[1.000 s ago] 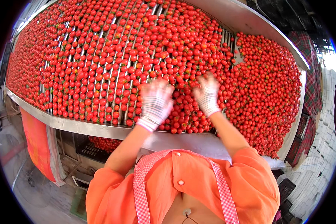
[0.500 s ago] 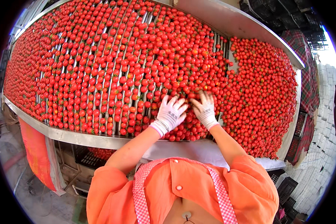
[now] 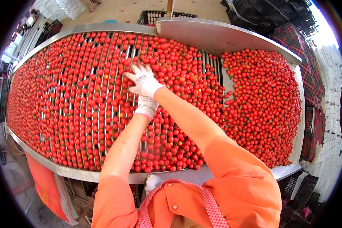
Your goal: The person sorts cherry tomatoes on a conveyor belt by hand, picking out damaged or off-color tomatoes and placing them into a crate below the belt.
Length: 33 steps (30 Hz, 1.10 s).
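The right hand [image 3: 143,80], in a pale glove with bare fingertips, reaches across to the middle of the sorting bed, fingers spread wide and pointing left over the red tomatoes [image 3: 182,78]. Its fingertips are slightly blurred, so I cannot tell whether they press on any fruit. The left hand [image 3: 147,106], gloved too, lies just on the near side, partly covered by the right; its fingers are hidden, so how far open it is, or what it holds, I cannot tell. The tomatoes sit in rows on metal rollers [image 3: 128,51] to the left, crowd together right of the hands, and fill a metal tray [image 3: 227,81] at the far right end.
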Each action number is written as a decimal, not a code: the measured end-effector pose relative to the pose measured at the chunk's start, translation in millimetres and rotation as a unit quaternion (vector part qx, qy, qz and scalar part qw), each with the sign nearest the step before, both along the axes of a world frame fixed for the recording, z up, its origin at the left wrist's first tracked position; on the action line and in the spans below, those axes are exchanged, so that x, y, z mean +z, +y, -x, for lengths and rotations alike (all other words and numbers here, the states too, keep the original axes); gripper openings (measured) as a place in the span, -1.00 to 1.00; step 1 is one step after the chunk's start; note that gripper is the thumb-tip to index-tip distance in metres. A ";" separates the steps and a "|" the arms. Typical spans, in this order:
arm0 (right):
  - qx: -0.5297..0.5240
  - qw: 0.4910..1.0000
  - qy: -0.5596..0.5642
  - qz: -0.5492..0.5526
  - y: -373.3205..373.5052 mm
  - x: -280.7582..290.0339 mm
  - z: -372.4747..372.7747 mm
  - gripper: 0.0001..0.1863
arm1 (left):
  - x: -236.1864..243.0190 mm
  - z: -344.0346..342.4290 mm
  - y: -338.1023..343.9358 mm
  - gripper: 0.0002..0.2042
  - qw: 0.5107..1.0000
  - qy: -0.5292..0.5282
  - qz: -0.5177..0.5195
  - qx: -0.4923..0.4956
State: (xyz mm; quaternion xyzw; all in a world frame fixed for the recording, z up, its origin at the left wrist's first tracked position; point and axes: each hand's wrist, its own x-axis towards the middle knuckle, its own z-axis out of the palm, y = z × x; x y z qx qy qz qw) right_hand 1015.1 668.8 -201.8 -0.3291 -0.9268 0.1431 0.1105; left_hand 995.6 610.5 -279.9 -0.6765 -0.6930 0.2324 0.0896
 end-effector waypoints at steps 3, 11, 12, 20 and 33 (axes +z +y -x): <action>0.046 0.996 -0.077 -0.002 5.1 4.2 7.2 -0.30 | 11.5 5.3 -4.3 -0.49 0.998 -0.045 0.040 0.022; 0.009 1.000 0.008 0.006 60.0 -37.7 -93.0 -0.57 | 36.0 6.5 -23.7 -0.75 0.987 -0.155 -0.023 -0.035; -0.012 0.986 0.033 -0.163 48.9 -45.0 -111.7 -0.57 | 38.6 18.3 -34.5 -0.72 0.988 -0.146 -0.031 -0.043; -0.254 0.965 -0.064 -0.030 67.1 -103.9 -303.7 -0.46 | 51.9 4.8 -8.1 -0.76 0.981 -0.182 0.018 0.070; 0.038 0.997 0.071 -0.014 -155.0 -42.4 -163.8 -0.31 | 54.8 65.2 -73.5 -0.57 0.195 -0.923 -0.074 0.325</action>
